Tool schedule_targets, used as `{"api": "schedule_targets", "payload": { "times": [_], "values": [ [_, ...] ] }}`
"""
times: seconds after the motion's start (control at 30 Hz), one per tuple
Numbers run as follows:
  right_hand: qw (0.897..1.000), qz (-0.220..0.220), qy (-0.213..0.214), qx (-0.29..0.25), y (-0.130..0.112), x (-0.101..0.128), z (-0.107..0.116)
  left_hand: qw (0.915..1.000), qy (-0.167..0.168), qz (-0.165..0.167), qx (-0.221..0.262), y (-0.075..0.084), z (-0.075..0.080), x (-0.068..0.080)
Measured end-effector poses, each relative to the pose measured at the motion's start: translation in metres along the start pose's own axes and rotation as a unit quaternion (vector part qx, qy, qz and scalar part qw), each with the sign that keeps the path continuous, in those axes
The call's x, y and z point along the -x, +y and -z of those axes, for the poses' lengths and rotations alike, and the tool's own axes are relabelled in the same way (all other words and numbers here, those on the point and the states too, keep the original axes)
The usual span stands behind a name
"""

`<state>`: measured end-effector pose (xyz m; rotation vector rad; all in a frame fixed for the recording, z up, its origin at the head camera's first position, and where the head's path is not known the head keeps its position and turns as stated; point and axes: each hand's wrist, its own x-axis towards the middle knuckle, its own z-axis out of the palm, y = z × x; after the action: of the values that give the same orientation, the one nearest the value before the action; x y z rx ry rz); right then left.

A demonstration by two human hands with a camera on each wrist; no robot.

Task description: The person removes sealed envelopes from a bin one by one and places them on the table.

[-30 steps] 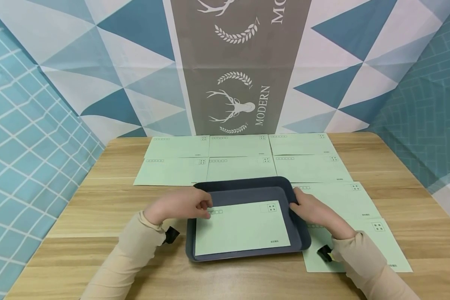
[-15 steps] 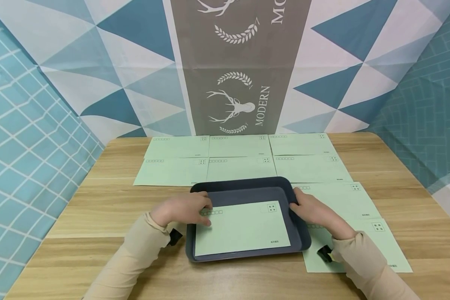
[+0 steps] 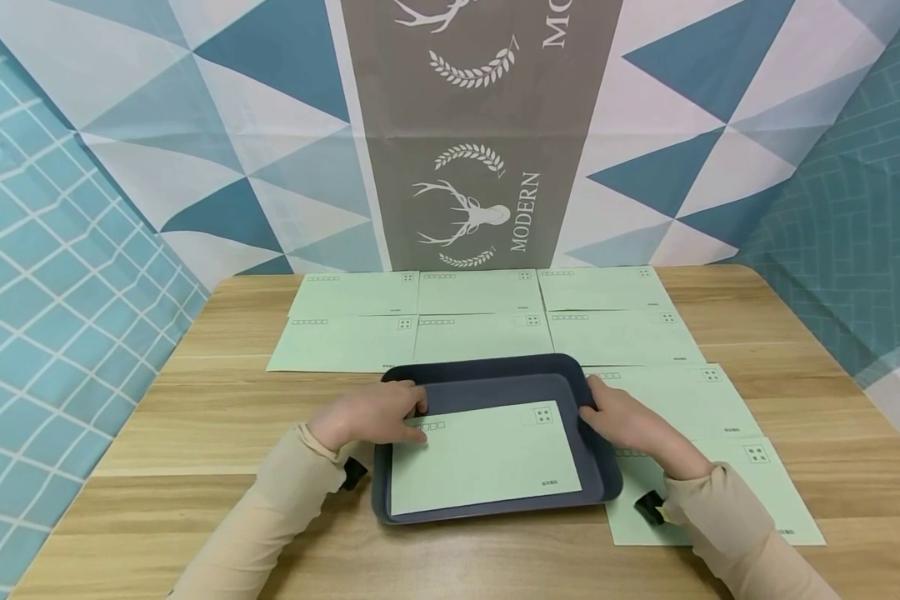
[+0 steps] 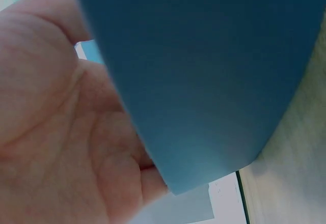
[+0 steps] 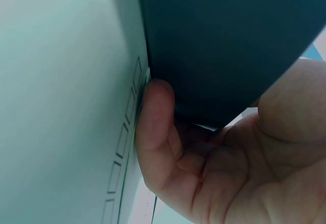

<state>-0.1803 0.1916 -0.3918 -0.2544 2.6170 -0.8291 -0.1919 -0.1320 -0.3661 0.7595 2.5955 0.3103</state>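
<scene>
You are gripping the dark tray (image 3: 495,373) at centre frame with your left hand (image 3: 363,417) and right hand (image 3: 630,425) on opposite rims, keeping the green envelope (image 3: 487,454) lying flat inside.

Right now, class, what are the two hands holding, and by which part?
Both hold the dark tray: left hand grips its left rim, right hand its right rim.

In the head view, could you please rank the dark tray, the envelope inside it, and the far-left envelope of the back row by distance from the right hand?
1. Dark tray: the right hand grips its right rim.
2. Envelope in the tray: just left of that hand.
3. Far-left back-row envelope: across the table, far left.
</scene>
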Motion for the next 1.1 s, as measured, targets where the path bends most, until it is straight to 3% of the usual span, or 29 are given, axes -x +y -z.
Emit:
{"api": "schedule_targets", "payload": {
  "times": [0.43, 0.8, 0.93, 1.1],
  "values": [
    [1.0, 0.0, 0.003, 0.001, -0.0001, -0.0004, -0.0006, 0.9997, -0.001, 0.007, 0.024, -0.0029, -0.0026, -0.0046],
    [1.0, 0.004, 0.0, -0.004, 0.0014, -0.0004, -0.0016, 0.9999, 0.008, 0.003, -0.006, -0.0012, -0.0043, -0.0033],
    [1.0, 0.003, -0.001, -0.005, 0.0019, -0.0008, -0.0017, 0.9996, 0.017, 0.002, 0.02, -0.0035, -0.0044, -0.0042],
    [1.0, 0.001, -0.002, 0.002, 0.0017, -0.0004, -0.0006, 0.9962, 0.027, -0.033, 0.076, -0.0086, -0.0013, -0.0051]
  ]
}}
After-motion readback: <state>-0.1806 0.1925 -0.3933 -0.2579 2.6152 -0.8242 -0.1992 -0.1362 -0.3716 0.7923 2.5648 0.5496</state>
